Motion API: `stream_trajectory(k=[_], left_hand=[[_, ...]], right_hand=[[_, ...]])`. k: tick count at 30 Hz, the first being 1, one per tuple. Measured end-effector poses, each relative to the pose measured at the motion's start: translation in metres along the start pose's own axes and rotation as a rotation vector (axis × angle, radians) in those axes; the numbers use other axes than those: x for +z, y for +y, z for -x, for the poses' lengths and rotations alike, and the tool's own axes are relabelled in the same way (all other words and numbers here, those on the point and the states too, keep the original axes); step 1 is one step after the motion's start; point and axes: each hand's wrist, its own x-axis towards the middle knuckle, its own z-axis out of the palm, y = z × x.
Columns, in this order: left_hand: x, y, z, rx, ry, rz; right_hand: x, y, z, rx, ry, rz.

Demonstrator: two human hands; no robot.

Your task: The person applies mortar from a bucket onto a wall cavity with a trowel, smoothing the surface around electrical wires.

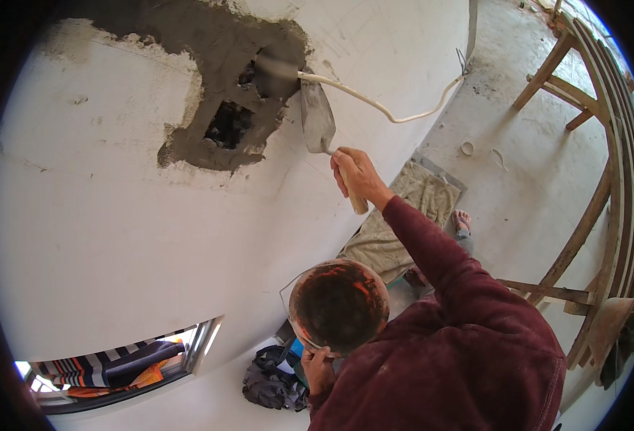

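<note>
Now, right hand (pixel 356 174): wrapped tight; you grip the trowel (pixel 317 118) by its handle.
Trowel: blade right of the lower hole (pixel 229 126), tip by the cable (pixel 403 121).
Left hand (pixel 320 370): fingers curled; you hold the bucket (pixel 366 289) at its rim.
Bucket: below and right of that hole.
Mortar (pixel 220 72): smeared around it.

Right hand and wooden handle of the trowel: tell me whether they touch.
Touching. The head view shows the right hand closed around the wooden handle of the trowel, its end sticking out past the fist.
</note>
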Motion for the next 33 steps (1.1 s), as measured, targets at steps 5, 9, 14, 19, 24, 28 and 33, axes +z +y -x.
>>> stream_trajectory(k=[5, 9, 14, 19, 24, 28, 33], left_hand=[[-0.005, -0.001, -0.001, 0.007, 0.027, 0.033], [-0.006, 0.001, -0.005, -0.024, 0.005, 0.021], [-0.004, 0.007, -0.007, -0.003, 0.022, 0.008], [-0.01, 0.002, -0.011, 0.011, -0.019, 0.043], [-0.02, -0.005, -0.015, -0.005, 0.002, 0.064], [-0.023, -0.009, -0.011, -0.023, -0.05, 0.131], [-0.028, -0.011, -0.015, -0.069, -0.016, 0.081]], right_hand=[[0.031, 0.015, -0.009, 0.069, -0.063, -0.083], [0.05, 0.039, 0.006, -0.038, 0.022, 0.139], [0.018, 0.044, 0.049, -0.138, 0.051, 0.426], [0.011, 0.028, 0.016, -0.071, 0.027, 0.205], [0.044, 0.022, -0.01, -0.006, -0.16, -0.01], [0.066, 0.037, 0.004, -0.053, -0.13, 0.234], [0.061, 0.044, 0.031, -0.282, -0.323, 0.549]])
